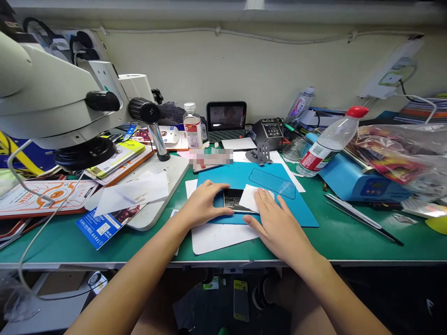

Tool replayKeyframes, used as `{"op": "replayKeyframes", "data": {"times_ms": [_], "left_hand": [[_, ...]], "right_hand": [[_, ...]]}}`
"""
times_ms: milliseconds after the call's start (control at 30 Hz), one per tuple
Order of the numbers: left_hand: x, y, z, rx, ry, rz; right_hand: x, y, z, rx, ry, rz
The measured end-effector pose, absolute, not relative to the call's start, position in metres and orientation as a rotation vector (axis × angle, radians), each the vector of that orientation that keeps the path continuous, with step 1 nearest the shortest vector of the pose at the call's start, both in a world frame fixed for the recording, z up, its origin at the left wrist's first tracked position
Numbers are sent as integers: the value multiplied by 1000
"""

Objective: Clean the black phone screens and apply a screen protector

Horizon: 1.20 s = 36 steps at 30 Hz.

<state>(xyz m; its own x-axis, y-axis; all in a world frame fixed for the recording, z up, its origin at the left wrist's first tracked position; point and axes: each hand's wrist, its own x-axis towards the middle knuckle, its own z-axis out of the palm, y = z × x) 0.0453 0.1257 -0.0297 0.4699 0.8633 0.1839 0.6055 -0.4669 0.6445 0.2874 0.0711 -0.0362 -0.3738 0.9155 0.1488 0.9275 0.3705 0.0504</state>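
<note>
A dark-screened phone (233, 199) lies flat on a blue mat (213, 175). My left hand (204, 204) holds its left end, with the thumb on the near edge and the index finger on the far edge. Under the fingers of my right hand (275, 218) is a white wipe (248, 197), pressed onto the right part of the screen, which it hides. The right thumb sits apart from the fingers, close to the phone's near edge. Behind that hand, a clear glass sheet with a black outline (270, 177) rests on the mat.
A microscope (52, 107) overhangs the left side, its base (178, 172) on the green table. Further back stand a small bottle (193, 128) and a screen (226, 116). Right of the mat are a red-capped bottle (328, 144), a blue box (345, 172) and tweezers (363, 218).
</note>
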Motion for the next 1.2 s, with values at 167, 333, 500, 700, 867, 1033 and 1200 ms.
{"op": "replayKeyframes", "data": {"times_ms": [167,333,500,700,867,1033,1200], "left_hand": [[45,127,-31,2236,1194,708],[45,127,-32,2263,1218,716],[46,124,-29,2296,1227,687],[46,123,-27,2269,1205,709],[46,122,-28,2266,1222,700],[47,123,-28,2255,1209,701],[45,122,-28,2154,1177,780]], "right_hand": [[286,52,-43,-1684,-2440,-324],[281,70,-32,-1768,-2472,-186],[279,55,-35,-1757,-2417,-235],[282,67,-28,-1763,-2502,-71],[280,65,-29,-1795,-2468,-55],[273,47,-36,-1720,-2476,-113],[248,68,-24,-1716,-2570,-15]]}}
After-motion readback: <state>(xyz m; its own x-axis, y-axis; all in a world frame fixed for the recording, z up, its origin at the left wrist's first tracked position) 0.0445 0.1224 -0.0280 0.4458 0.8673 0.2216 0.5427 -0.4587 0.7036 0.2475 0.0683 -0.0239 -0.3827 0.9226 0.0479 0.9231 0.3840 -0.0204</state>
